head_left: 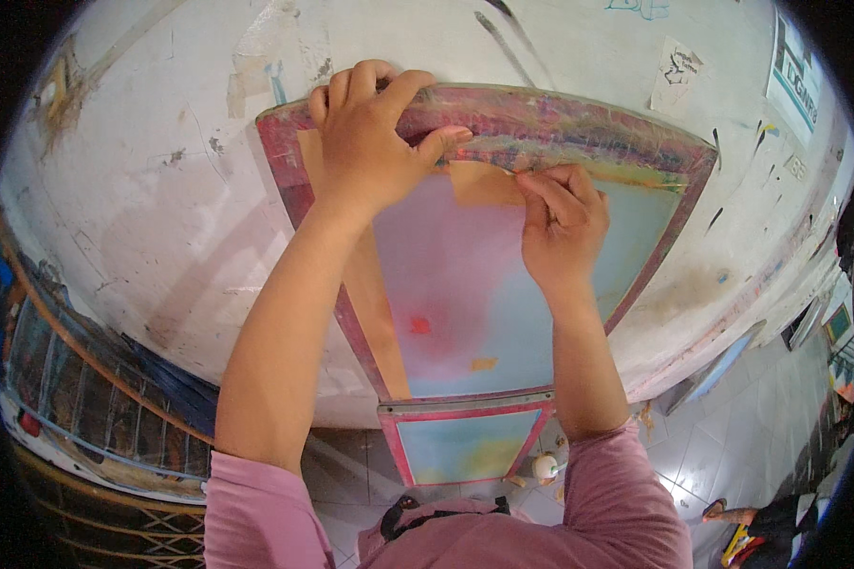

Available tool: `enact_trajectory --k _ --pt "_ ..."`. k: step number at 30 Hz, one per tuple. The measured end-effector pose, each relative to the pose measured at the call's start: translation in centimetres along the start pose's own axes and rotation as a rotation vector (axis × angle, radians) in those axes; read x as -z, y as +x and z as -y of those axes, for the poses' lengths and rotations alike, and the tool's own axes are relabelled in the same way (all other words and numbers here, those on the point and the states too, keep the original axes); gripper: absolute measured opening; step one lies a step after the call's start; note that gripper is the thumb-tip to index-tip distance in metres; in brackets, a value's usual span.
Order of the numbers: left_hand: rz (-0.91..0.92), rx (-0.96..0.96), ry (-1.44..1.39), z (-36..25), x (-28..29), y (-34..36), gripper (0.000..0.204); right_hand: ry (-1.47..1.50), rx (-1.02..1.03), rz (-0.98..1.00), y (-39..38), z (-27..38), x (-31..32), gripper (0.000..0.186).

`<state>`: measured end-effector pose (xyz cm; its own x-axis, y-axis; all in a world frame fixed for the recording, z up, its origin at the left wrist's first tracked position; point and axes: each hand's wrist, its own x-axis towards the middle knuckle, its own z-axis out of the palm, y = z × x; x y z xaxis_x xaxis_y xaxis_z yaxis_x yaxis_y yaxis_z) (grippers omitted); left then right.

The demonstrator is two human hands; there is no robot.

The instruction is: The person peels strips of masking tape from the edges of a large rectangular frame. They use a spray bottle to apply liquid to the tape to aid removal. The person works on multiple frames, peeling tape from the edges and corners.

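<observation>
A screen-printing frame [669, 213] stands upright, its stained wooden border around a mesh with pink, blue and red patches. My left hand [375, 142] grips its top bar near the left corner, fingers curled over the upper edge and thumb stretched right. A brown tape piece [484, 182] lies along the inside of the top bar, and my right hand [565, 218] pinches its right end between thumb and fingertips. Another brown tape strip [378, 313] runs down the left side of the mesh. Low on the mesh sits a small tape scrap [484, 364].
Beneath the large frame is a smaller pink-edged screen [470, 446]. Behind is a marked white wall [190, 190] with stuck-on papers [676, 74]. A metal rack [95, 398] stands at left. Tiled floor [721, 446] shows at right, where another person [769, 522] is partly visible.
</observation>
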<state>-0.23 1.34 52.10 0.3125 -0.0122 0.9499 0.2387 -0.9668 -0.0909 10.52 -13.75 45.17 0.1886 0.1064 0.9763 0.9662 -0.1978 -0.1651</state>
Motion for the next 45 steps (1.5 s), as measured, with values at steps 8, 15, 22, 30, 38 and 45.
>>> enact_trajectory --k 8,15,22,30,38,45 --pt "-0.030 -0.018 -0.022 -0.4 -0.1 0.2 0.046 0.099 0.358 0.066 0.8 -3.4 0.9 0.010" --pt "0.004 -0.008 -0.009 0.1 0.3 -0.1 0.046 0.039 0.202 0.184 2.8 0.8 0.9 0.015" --pt "0.085 -0.052 -0.006 0.4 0.3 -0.3 0.045 -0.196 0.370 0.226 3.7 2.6 0.1 0.014" --pt "0.170 -0.074 -0.037 1.0 0.9 -0.4 0.057 -0.093 0.428 0.234 3.4 2.3 -0.5 0.014" --pt "0.150 -0.075 -0.065 0.9 0.9 -0.5 0.065 -0.010 0.475 0.212 3.0 1.3 -0.8 0.013" --pt "-0.113 -0.151 0.013 1.6 -1.0 -3.7 0.062 -0.211 0.263 0.057 1.8 3.2 -0.8 0.019"
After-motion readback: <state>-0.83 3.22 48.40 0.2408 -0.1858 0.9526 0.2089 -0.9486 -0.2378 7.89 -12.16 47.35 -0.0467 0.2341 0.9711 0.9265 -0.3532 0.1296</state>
